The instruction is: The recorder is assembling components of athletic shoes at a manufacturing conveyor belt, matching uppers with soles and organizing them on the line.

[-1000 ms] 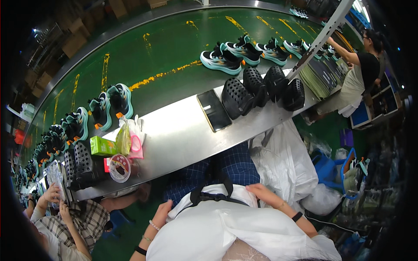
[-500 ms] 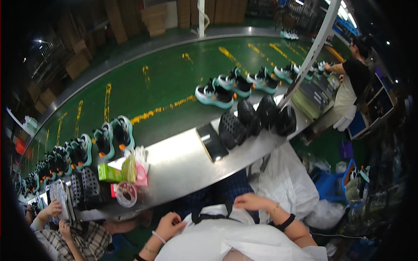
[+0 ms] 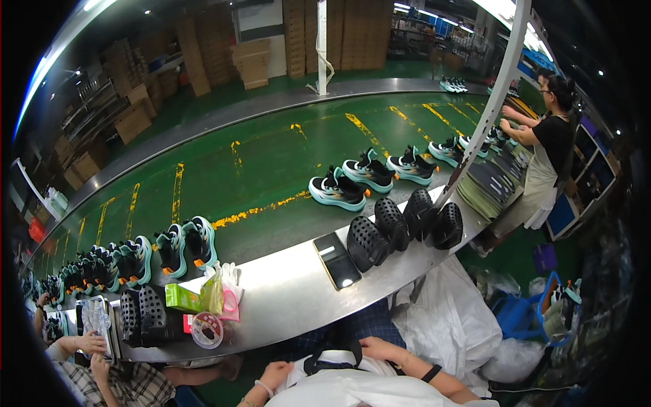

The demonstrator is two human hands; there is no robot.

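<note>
Both my hands are low over my lap, at the white apron (image 3: 352, 380) on my front. My left hand (image 3: 277, 374) has curled fingers pinching the apron's left edge. On the other side my right hand (image 3: 377, 348) is closed at the cloth, beside a black strap (image 3: 332, 359) looped at its top. The fingertips of both are partly hidden. Ahead of them, on the metal ledge (image 3: 278, 298), lie a dark phone (image 3: 337, 261) and several black perforated clogs (image 3: 366, 244).
A green conveyor (image 3: 264, 169) carries black-and-teal sneakers (image 3: 337, 188). At the ledge's left are a green box (image 3: 182, 297), a round plastic tub (image 3: 207, 330) and more clogs (image 3: 142, 313). Co-workers sit at left (image 3: 91, 359) and stand at right (image 3: 550, 142). White sheeting (image 3: 451, 319) hangs at right.
My view has tilted up, so everything sits lower in the picture. My hands stay at the apron. The co-worker at right now reaches both arms toward the conveyor.
</note>
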